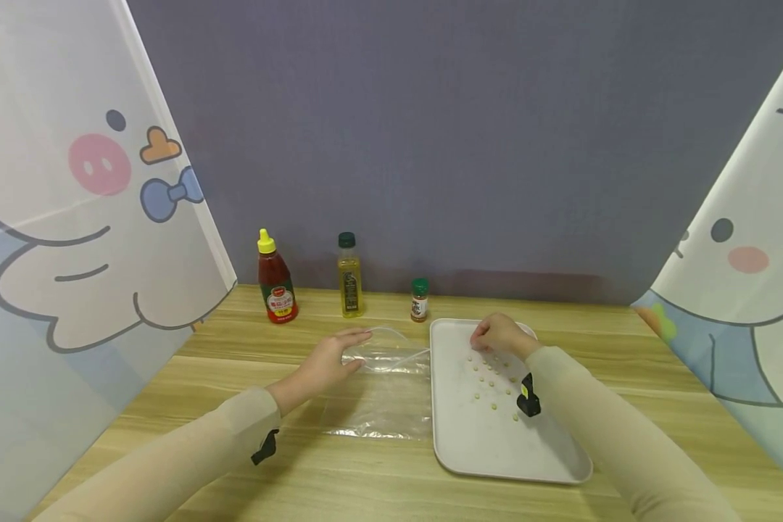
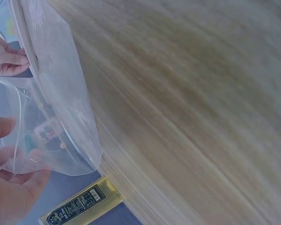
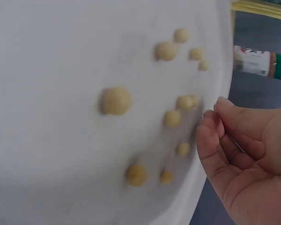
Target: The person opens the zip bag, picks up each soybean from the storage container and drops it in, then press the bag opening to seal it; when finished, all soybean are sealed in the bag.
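My left hand point(image 1: 326, 362) holds a clear zip bag point(image 1: 378, 409) at its mouth, with thumb and fingers on either side of the rim. In the left wrist view, a small round pale speck like a bean point(image 2: 62, 146) shows through the bag's plastic. Over the far part of a white tray point(image 1: 476, 453) is my right hand point(image 1: 501, 336). Its thumb and fingertips come together in the right wrist view, but whether a bean sits between them is hidden. Several small round yellowish beans point(image 3: 117, 101), like soybeans, lie scattered on the tray beside that hand.
Behind the bag stand a red sauce bottle point(image 1: 278, 286) with a yellow nozzle, an oil bottle point(image 1: 350, 279) and a small green-capped spice jar point(image 1: 420, 301). A grey partition point(image 1: 431, 145) closes off the back of the wooden table point(image 1: 339, 478). Cartoon-printed cloths hang at both sides.
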### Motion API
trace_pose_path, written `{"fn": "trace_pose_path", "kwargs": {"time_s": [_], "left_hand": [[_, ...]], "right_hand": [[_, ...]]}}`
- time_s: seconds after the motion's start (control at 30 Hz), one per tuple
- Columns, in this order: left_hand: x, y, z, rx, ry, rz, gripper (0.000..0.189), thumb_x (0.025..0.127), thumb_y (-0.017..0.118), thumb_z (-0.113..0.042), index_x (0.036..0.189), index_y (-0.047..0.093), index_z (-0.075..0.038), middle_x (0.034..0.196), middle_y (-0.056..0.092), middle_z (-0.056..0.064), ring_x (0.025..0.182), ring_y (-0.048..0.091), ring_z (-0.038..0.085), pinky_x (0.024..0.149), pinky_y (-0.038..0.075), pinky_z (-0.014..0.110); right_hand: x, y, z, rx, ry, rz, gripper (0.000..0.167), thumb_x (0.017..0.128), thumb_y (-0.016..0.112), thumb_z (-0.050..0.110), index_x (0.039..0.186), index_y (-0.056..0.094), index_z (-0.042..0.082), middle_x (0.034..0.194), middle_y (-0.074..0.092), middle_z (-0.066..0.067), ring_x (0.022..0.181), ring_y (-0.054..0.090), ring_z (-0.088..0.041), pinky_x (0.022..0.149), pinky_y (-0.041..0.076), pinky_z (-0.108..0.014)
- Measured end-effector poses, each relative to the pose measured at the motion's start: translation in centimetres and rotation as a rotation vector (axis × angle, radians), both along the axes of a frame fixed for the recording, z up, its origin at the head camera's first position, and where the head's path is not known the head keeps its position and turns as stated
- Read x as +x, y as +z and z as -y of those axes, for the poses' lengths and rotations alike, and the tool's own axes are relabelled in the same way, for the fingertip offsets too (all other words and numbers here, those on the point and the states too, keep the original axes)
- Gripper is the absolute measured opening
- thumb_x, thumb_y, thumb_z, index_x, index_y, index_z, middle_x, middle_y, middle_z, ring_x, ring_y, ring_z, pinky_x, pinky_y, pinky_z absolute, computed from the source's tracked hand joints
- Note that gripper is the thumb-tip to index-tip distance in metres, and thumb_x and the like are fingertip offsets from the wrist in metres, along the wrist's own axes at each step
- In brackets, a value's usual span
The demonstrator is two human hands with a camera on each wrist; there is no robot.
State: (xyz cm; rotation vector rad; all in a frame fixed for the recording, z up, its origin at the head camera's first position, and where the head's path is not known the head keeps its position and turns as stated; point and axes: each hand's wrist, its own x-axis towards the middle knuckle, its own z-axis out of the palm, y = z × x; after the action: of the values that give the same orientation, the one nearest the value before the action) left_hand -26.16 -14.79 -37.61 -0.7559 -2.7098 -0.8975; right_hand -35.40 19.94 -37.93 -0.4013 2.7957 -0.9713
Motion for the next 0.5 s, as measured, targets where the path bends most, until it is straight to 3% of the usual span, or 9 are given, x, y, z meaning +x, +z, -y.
{"fn": "trace_pose_path", "kwargs": {"time_s": [0.2,0.37,0.5], "left_hand": [[-0.2,0.0,-0.2,-0.007,0.013,-0.017,0.049,0.083,0.071,-0.002,0.13,0.057,0.003,0.139,0.053,0.019,0.126,0.053,0.038,0.107,0.044,0.048],[-0.2,-0.2,-0.2,-0.013,0.02,-0.024,0.048,0.083,0.071,0.0,0.128,0.058,0.005,0.137,0.055,0.02,0.123,0.055,0.039,0.105,0.046,0.048],[-0.3,-0.2,-0.3,-0.021,0.017,-0.026,0.048,0.083,0.071,-0.001,0.129,0.058,0.004,0.138,0.055,0.019,0.124,0.054,0.039,0.105,0.046,0.048]], "right_hand": [[0.3,1.5,0.9,-0.106,0.009,0.001,0.014,0.088,0.063,0.001,0.098,0.069,-0.007,0.078,0.068,-0.011,0.068,0.056,-0.012,0.067,0.053,-0.029],[1.2,3.1,2.9,-0.197,0.017,0.058,0.02,0.09,0.064,0.006,0.105,0.068,-0.007,0.1,0.072,-0.018,0.084,0.068,-0.028,0.085,0.057,-0.045],[2.0,4.2,4.8,-0.241,0.055,0.056,0.019,0.091,0.066,0.009,0.104,0.071,-0.003,0.099,0.073,-0.016,0.088,0.068,-0.032,0.084,0.058,-0.043]]}}
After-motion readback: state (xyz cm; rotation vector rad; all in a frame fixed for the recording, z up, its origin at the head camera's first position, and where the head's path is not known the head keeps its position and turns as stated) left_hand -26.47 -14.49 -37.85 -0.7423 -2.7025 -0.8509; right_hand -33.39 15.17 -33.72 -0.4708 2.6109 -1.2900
